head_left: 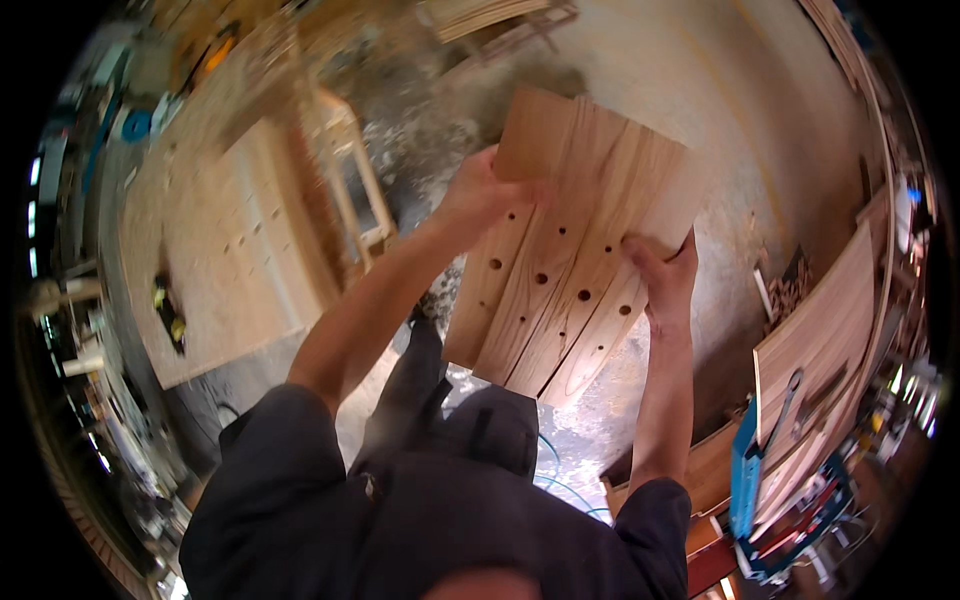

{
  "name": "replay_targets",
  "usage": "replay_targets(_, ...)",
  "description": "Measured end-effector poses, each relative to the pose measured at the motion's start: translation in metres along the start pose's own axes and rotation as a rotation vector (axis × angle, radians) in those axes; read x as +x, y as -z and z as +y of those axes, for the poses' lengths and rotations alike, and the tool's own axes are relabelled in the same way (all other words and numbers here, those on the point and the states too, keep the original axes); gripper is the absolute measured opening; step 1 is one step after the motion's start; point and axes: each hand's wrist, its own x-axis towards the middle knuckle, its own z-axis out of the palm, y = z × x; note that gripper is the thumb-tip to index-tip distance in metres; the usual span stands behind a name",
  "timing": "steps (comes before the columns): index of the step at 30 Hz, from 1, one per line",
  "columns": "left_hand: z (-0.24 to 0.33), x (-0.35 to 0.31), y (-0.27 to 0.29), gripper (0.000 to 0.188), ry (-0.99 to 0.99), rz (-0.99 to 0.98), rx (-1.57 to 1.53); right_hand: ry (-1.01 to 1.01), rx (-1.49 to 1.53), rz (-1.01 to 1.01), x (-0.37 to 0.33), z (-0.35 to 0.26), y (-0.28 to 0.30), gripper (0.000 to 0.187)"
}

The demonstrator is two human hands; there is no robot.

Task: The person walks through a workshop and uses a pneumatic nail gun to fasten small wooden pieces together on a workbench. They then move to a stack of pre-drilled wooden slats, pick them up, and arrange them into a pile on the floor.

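Note:
Several wooden boards (590,205), laid side by side, are held up in front of me over the floor. Rows of round drilled holes, some larger than others, cross their nearer half. My left hand (478,192) is closed around their left edge, its fingers partly hidden and a little blurred. On the right side my right hand (668,268) grips the boards, its thumb lying on the top face near a hole and its other fingers out of sight underneath. Narrow gaps show between the boards at the near end.
To my left stands a workbench (190,230) bearing more drilled boards (262,205) and a black-and-yellow tool (170,312). A slim wooden frame (362,175) stands beside it. At right are wooden panels (825,325), a wrench (787,398) and a blue tool (743,470). Blue hose (570,488) lies on the floor.

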Motion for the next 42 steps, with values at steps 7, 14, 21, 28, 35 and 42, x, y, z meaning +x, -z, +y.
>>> replay_targets(7, 0.034, -0.110, 0.179, 0.049, -0.089, 0.275, -0.132, -0.117, 0.069, -0.366, -0.013, -0.029, -0.204, 0.063)
replay_targets(14, 0.035, -0.212, 0.337, 0.049, -0.058, 0.605, -0.253, -0.241, 0.001, -0.599, -0.032, 0.016, -0.390, 0.055)
replay_targets(21, 0.043, -0.240, 0.456, 0.050, -0.024, 0.732, -0.345, -0.253, 0.012, -0.789, -0.032, 0.028, -0.524, 0.053)
replay_targets(28, 0.021, -0.205, 0.508, 0.069, 0.084, 0.825, 0.479, 0.105, -0.544, -0.784, 0.016, 0.078, -0.548, 0.051)
replay_targets(35, -0.021, -0.261, 0.484, 0.073, -0.219, 0.406, -0.435, -0.111, -0.091, -0.681, -0.028, 0.121, -0.488, 0.055)
replay_targets(42, -0.071, -0.240, 0.463, 0.067, -0.225, 0.522, -0.285, -0.291, -0.162, -0.544, -0.066, 0.128, -0.480, 0.049)
